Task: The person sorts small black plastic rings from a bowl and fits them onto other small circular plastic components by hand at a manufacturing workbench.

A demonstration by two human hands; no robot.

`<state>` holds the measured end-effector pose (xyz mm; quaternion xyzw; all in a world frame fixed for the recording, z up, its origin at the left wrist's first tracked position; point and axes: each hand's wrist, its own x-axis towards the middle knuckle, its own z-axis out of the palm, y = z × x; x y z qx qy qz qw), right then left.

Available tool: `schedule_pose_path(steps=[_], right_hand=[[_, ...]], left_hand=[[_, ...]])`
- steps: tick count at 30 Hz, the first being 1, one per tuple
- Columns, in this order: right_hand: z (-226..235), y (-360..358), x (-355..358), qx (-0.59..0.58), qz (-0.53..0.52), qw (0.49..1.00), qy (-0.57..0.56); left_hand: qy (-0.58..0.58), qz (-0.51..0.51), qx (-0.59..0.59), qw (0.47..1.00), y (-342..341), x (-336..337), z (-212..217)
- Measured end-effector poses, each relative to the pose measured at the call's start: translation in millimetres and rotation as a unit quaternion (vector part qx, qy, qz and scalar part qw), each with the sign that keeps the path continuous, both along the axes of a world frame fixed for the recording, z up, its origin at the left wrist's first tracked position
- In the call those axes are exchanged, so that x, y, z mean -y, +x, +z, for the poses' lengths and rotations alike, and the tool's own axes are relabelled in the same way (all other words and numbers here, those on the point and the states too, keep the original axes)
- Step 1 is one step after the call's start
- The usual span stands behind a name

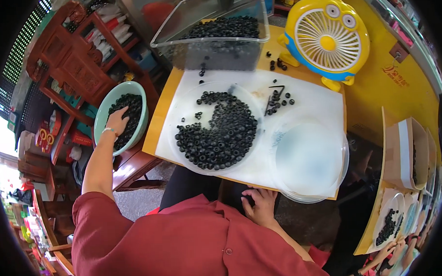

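My left hand (117, 121) reaches into a pale green basin (145, 116) at the left, its fingers apart on a heap of small black ring-like pieces (127, 103). A bracelet circles that wrist. By the near edge of the table, my right hand (262, 205) is curled, palm side partly hidden; a dark spot shows between thumb and fingers, too unclear to name. In front of me, a round clear tray (174, 115) holds many more black pieces (230, 133). To its right lies another round clear tray or lid (309, 154) with nothing in it.
At the back stands a clear bin (213, 55) of black pieces, beside a yellow fan (327, 43). A hex key (277, 90) lies among loose pieces. A carved wooden chair (77, 65) is at left. Lower right, another person's hands (390, 249) are near a second table with a cardboard box (399, 153).
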<state>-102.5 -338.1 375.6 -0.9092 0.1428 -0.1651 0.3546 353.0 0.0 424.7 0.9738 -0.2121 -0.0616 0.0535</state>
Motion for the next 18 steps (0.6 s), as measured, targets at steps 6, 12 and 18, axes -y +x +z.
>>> schedule_pose_path(steps=[6,12,18], right_hand=[[39.7,-41.6,31.9,-0.105,0.157,0.855,0.483],[153.6,-17.6,31.2,-0.024,0.384,0.864,0.323],[236.0,23.1,-114.1,0.199,0.501,0.788,0.298]], left_hand=[[-0.070,-0.023,0.065,0.995,-22.6,-6.0,1.7],[-0.065,-0.033,0.095,0.993,-10.1,-15.5,20.4],[-0.025,-0.023,0.119,0.992,-20.8,-13.5,63.9]])
